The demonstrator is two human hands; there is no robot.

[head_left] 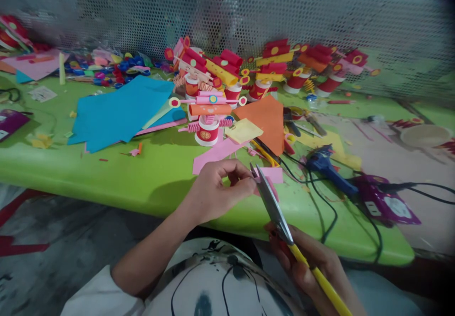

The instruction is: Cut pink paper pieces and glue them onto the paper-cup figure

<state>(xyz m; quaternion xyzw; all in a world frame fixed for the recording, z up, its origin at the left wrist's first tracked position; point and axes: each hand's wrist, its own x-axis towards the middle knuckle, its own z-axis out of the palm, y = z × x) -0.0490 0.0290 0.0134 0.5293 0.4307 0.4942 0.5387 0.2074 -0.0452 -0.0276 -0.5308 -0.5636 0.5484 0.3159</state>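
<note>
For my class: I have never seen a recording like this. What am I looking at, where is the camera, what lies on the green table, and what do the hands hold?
There is no machine here. A person wears a camera on the head, so the single picture looks forward and down at their own two bare hands.

The left hand pinches a small pink paper piece. The right hand grips yellow-handled scissors, whose blades meet that paper.

On the green table lie blue paper sheets, an orange sheet and a pink strip. A finished paper figure built on a red and white cup stands in front, with a row of similar figures behind it. To the right lies a blue glue gun with black cables. A perforated metal screen closes off the back.
</note>
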